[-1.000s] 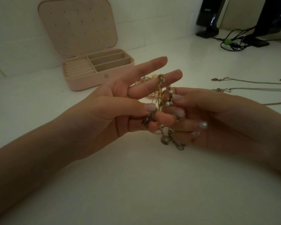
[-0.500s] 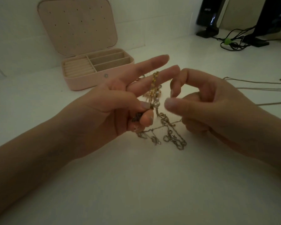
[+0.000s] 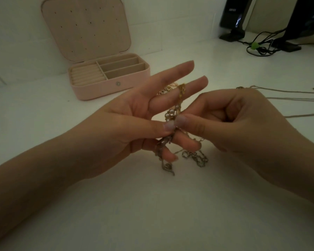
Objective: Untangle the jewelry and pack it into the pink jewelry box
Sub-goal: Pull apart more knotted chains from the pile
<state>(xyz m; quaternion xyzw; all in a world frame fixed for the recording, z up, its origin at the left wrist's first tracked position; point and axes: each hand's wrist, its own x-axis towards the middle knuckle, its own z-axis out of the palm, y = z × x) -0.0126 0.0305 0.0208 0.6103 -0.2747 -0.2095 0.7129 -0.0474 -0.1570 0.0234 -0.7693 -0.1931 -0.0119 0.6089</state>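
1. Pink jewelry box [image 3: 105, 87] up and to the left of the grip, well apart from it, lid raised, ring rolls and three long compartments showing inside; resting on the white table [image 3: 152, 205].
2. Left hand [image 3: 120, 127] just left of the grip: index and middle fingers straight and spread, gold chain [image 3: 181, 91] looped over the middle finger; thumb and curled lower fingers pinching the tangled jewelry [image 3: 172, 120] where small pearls sit.
3. Tangle hanging straight down from the pinch; dull silver chain ends [image 3: 168, 167] trailing below the grip and reaching the table, a second clump [image 3: 198, 158] just right of those.
4. Right hand [image 3: 239, 124] just right of the grip: fingers curled in, thumb tip and index tip closed on a strand of the same tangle, thumbnails of both hands nearly touching.
5. Thin loose chains [image 3: 288, 98] laid out flat beyond the right hand, apart from the tangle.
6. Black speaker [image 3: 234, 17] and black cables [image 3: 261, 46] far up and right of the grip.
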